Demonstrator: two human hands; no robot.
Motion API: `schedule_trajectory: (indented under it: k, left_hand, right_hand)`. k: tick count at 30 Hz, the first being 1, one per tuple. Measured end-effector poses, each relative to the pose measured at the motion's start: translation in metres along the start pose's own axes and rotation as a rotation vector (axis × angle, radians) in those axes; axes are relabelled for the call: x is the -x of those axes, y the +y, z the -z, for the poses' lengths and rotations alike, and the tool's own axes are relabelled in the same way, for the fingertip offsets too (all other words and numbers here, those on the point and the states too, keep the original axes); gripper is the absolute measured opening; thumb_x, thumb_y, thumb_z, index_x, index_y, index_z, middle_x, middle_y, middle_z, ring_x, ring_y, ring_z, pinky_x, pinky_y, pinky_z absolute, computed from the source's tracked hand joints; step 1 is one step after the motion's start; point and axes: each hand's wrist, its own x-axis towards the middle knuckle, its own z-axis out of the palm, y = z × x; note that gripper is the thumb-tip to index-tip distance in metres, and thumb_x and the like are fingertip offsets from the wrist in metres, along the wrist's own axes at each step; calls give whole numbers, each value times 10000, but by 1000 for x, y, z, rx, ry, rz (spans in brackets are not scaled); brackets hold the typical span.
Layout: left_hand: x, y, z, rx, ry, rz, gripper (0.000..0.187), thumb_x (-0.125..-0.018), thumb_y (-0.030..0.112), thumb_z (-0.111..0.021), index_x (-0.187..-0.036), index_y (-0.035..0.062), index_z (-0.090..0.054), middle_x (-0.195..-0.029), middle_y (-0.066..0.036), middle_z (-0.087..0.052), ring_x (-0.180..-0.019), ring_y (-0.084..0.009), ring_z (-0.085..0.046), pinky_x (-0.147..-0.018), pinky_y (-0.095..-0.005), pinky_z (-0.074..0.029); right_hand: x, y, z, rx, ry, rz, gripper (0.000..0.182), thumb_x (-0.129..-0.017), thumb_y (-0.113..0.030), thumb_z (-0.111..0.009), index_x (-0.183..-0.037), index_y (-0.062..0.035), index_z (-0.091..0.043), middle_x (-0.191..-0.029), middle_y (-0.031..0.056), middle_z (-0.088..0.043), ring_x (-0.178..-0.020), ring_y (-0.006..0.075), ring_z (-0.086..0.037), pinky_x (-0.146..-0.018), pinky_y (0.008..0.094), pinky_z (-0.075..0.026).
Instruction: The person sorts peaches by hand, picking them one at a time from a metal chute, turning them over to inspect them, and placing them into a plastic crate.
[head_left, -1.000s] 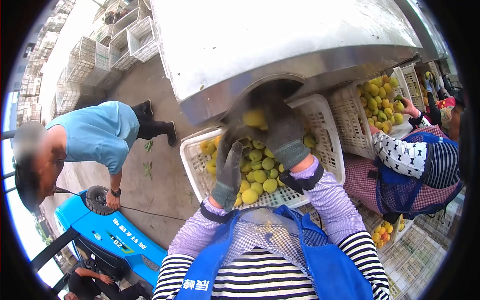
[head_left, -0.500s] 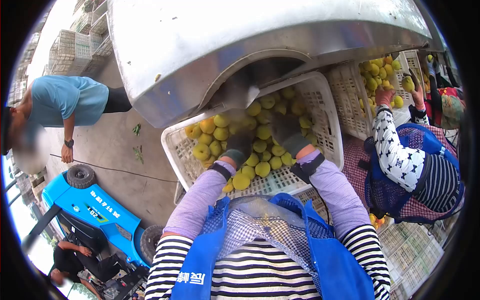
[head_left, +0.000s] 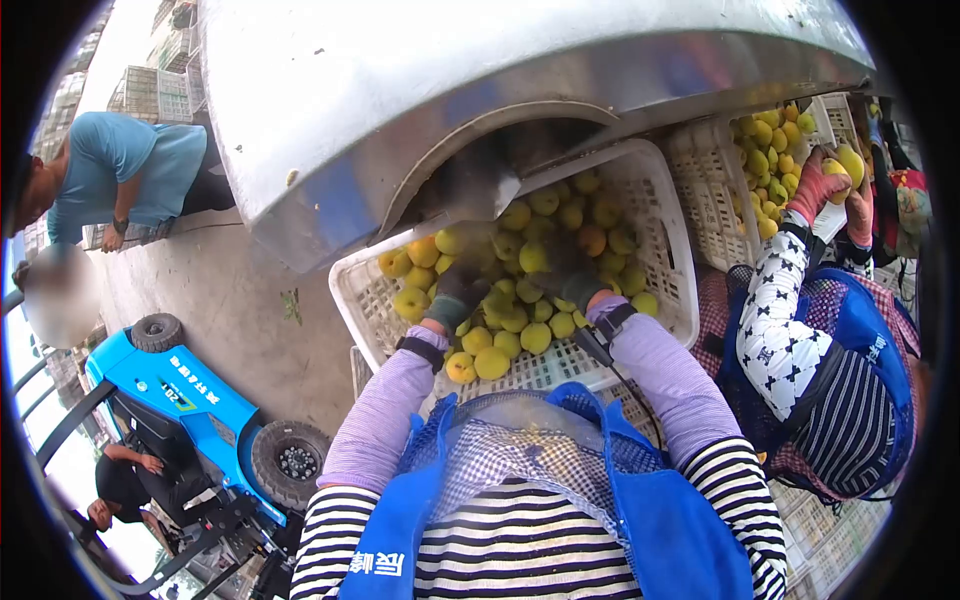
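Note:
A white plastic crate (head_left: 655, 235) holds many yellow-green round fruits (head_left: 492, 362) under the rim of a metal machine. My left hand (head_left: 460, 292), in a dark glove, is down among the fruits on the crate's left side. On the right side of the pile is my right hand (head_left: 568, 278), also gloved and near several fruits. The fingers of both hands are dark and blurred, so whether either holds a fruit does not show.
The metal machine (head_left: 330, 120) overhangs the crate. At right a co-worker (head_left: 800, 340) in red gloves holds fruit beside another fruit crate (head_left: 700, 180). A blue vehicle (head_left: 190, 400) and a person in a blue shirt (head_left: 150, 170) are at left.
My left hand has shifted slightly left and my right hand slightly left and up. The co-worker's hands have risen with fruit. The person in blue has leaned differently, and the view has shifted a little.

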Motion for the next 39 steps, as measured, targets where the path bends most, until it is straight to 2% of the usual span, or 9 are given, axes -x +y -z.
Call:
schedule_trajectory:
  k: [4, 10, 15, 17, 18, 21, 25, 33, 39]
  left_hand:
    - [31, 30, -6, -377, 137, -445, 424, -842, 257, -679, -1212, 89, -560, -1066, -167, -642, -967, -407, -625, -822, -471, -526]
    - [18, -19, -74, -570, -320, 105, 336, -957, 244, -501, -1225, 49, -557, -1226, -166, -608, -1095, -355, -609, -927, -453, -502]
    - [7, -41, -60, -730, -358, -161, 352, -930, 227, -561, -1238, 59, -592, -1094, -189, -667, -1036, -341, -648, -839, -408, -544]
    - [25, -7, -18, 323, -278, 199, 353, -949, 223, -553, -1243, 32, -597, -1203, -138, -630, -1097, -269, -614, -917, -370, -513]
    - [39, 16, 1, 855, -216, 370, 354, -958, 221, -549, -1245, 19, -599, -1258, -112, -611, -1128, -233, -596, -957, -351, -498]
    - [61, 62, 49, 684, -291, -135, 431, -978, 255, -565, -1333, 13, -545, -1268, -100, -599, -1156, -181, -560, -993, -315, -473]
    - [88, 124, 61, 631, -78, -84, 511, -985, 288, -579, -1402, 7, -489, -1304, -121, -584, -1205, -198, -542, -1033, -327, -442]
    - [104, 145, 63, 1493, -255, 20, 584, -978, 215, -561, -1487, 22, -347, -1399, -155, -503, -1269, -230, -511, -1058, -368, -434]
    - [111, 155, 54, 1316, -163, -177, 596, -978, 320, -552, -1468, 35, -372, -1379, -154, -512, -1267, -258, -520, -1088, -390, -413]
  right_hand:
    - [36, -34, 78, -1028, -309, 49, 705, -840, -299, -699, -1436, -43, -425, -1368, 171, -526, -1275, 302, -505, -1020, 401, -459]
    - [64, -68, 96, -1677, -434, -10, 609, -919, -130, -591, -1484, -53, -375, -1373, 138, -524, -1215, 277, -555, -973, 397, -519]
    - [71, -75, 103, -1478, -337, -63, 611, -894, -177, -651, -1435, -23, -410, -1317, 128, -563, -1152, 241, -593, -957, 352, -501]
    - [67, -73, 106, -1729, -455, -198, 661, -881, -239, -668, -1450, -48, -392, -1335, 132, -531, -1178, 273, -576, -947, 370, -524]
    - [67, -74, 108, -1469, -353, -82, 677, -858, -253, -684, -1438, -46, -403, -1307, 134, -549, -1157, 277, -590, -941, 371, -523]
    - [60, -92, 112, -609, -56, 300, 777, -725, -288, -748, -1403, -57, -448, -1211, 163, -608, -1069, 319, -630, -925, 412, -508]
    - [68, -130, 134, -94, -38, 333, 834, -662, -291, -747, -1421, -104, -455, -1182, 186, -622, -1047, 378, -597, -933, 467, -484]
    - [79, -152, 135, -532, 232, 236, 907, -613, -344, -890, -1390, -82, -500, -1264, 168, -556, -1137, 333, -556, -1004, 427, -453]
    - [80, -156, 149, -626, 145, 319, 859, -643, -334, -884, -1373, -62, -522, -1254, 170, -544, -1165, 331, -546, -999, 401, -468]
